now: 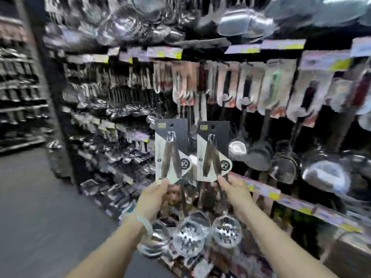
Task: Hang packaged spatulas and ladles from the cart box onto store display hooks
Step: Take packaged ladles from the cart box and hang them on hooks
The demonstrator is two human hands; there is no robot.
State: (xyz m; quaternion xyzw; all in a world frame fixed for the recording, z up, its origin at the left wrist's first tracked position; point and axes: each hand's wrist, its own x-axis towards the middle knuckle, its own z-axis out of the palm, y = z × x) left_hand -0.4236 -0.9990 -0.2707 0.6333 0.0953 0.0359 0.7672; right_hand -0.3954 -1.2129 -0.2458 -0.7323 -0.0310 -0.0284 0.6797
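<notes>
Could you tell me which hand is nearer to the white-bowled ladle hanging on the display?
The right hand. It holds a packaged set just below-left of the white-bowled ladle; the left hand holds another set farther left.

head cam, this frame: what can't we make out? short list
- Target display hook: head view, motion blur smears the rack; no free hook can be picked out.
- Print on the left card and right card: too small and soft to read.
- Left hand and right hand grip on the utensil handles: fingers hidden behind the cards.
- Cart box: not in view.
- Price labels: blurred.
</notes>
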